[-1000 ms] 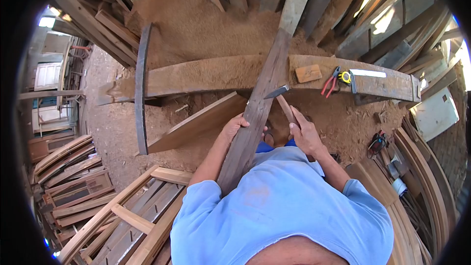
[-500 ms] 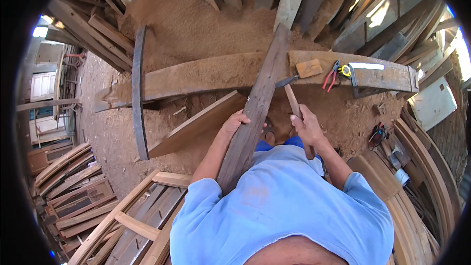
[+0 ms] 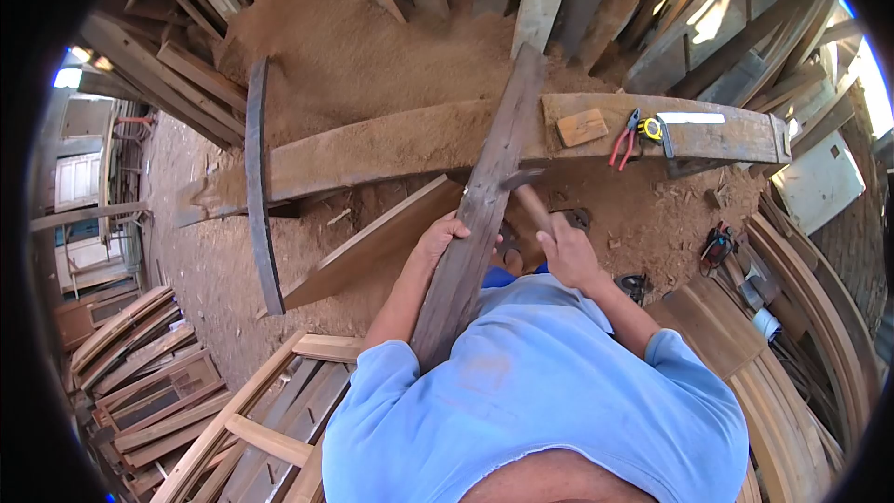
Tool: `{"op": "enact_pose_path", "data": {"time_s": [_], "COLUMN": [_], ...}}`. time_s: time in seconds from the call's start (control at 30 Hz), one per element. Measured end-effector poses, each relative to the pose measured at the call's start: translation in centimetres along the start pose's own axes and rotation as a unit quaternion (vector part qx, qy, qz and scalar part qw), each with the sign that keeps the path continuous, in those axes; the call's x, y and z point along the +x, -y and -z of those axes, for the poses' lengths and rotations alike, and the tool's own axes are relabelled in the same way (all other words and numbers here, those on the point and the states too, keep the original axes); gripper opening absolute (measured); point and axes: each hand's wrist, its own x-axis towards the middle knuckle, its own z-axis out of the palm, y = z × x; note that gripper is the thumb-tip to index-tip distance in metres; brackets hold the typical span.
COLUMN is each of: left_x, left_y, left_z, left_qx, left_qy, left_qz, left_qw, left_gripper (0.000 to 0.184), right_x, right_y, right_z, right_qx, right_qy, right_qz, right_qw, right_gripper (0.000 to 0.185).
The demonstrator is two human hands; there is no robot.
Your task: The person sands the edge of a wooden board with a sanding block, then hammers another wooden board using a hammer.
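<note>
A long dark plank (image 3: pixel 482 203) slants from beside my body up across a sawdust-covered beam (image 3: pixel 391 142). My left hand (image 3: pixel 443 237) is wrapped round the plank's left edge. In my right hand (image 3: pixel 567 251) is the wooden handle of a hammer (image 3: pixel 533 206), whose metal head is at the plank's right edge. On the beam's right part lie a small wood block (image 3: pixel 582 128), red-handled pliers (image 3: pixel 624 142), a yellow tape measure (image 3: pixel 650 130) and a square (image 3: pixel 689 118).
A curved dark strip (image 3: pixel 257 186) crosses the beam's left part. Below the beam leans a flat board (image 3: pixel 372 240). A wooden frame (image 3: pixel 270 439) stands at the lower left. Curved timber pieces (image 3: pixel 805 293) and a tool bundle (image 3: pixel 717 248) are at the right.
The hammer swung away from the plank to the right, then came back to its edge with my right hand. My left hand has kept its grip. The view has shifted slightly.
</note>
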Motion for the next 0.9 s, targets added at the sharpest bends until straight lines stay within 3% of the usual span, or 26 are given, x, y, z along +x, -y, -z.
{"op": "enact_pose_path", "data": {"time_s": [0.03, 0.1, 0.17, 0.23, 0.3, 0.37, 0.43, 0.57, 0.63, 0.67, 0.73, 0.83, 0.9], "left_x": [-0.2, 0.1, -0.3, 0.3, 0.1, -0.5, -0.3, 0.0, -0.5, -0.7, -0.5, 0.0, -0.2], "left_y": [0.1, -0.2, 0.1, -0.3, 0.1, 0.4, 0.3, -0.2, 0.2, 0.4, 0.3, -0.6, -0.2], "left_z": [0.1, 0.4, 0.7, 0.9, 0.7, 0.2, 0.3, 0.4, 0.2, 0.3, 0.5, 0.7, 0.3], "left_qx": [0.002, 0.005, 0.003, 0.013, -0.006, -0.016, -0.031, -0.01, -0.014, -0.017, -0.026, 0.029, 0.004], "left_qy": [0.001, 0.013, 0.01, 0.018, 0.003, 0.0, -0.006, 0.002, -0.007, -0.005, -0.005, 0.017, -0.004], "left_qz": [-0.001, 0.007, 0.02, 0.026, 0.013, 0.008, 0.002, 0.01, 0.006, 0.008, 0.009, 0.03, 0.009], "left_qw": [1.0, 1.0, 1.0, 0.999, 1.0, 1.0, 1.0, 1.0, 1.0, 1.0, 1.0, 0.999, 1.0], "left_gripper": [0.067, 0.067, 0.068, 0.069, 0.071, 0.071, 0.071, 0.072, 0.072, 0.072, 0.071, 0.071, 0.071], "right_x": [0.3, 0.7, -0.5, -0.4, 0.0, 0.2, 0.0, -0.1, 0.8, 0.5, -0.2, -0.6, -0.3], "right_y": [-0.4, -0.1, 2.1, 1.9, -0.1, -1.0, -0.7, -0.6, -1.6, -2.1, -0.6, 0.0, -0.7], "right_z": [0.0, 0.2, 0.6, 0.1, -1.1, -0.8, -0.4, -1.4, -1.3, -1.2, 0.0, -0.8, -0.9], "right_qx": [-0.087, -0.049, 0.068, 0.093, -0.085, -0.1, -0.038, 0.074, -0.1, -0.101, -0.03, 0.072, -0.011], "right_qy": [0.075, 0.053, -0.078, -0.105, -0.012, 0.044, -0.043, -0.121, 0.047, 0.046, -0.043, -0.1, -0.067], "right_qz": [-0.029, -0.029, 0.048, 0.059, -0.002, -0.02, 0.049, 0.079, -0.02, -0.02, 0.048, 0.076, 0.041], "right_qw": [0.993, 0.997, 0.993, 0.988, 0.996, 0.994, 0.997, 0.987, 0.994, 0.994, 0.997, 0.989, 0.997], "right_gripper": [0.029, 0.027, 0.027, 0.026, 0.023, 0.025, 0.026, 0.027, 0.025, 0.025, 0.026, 0.025, 0.025]}}
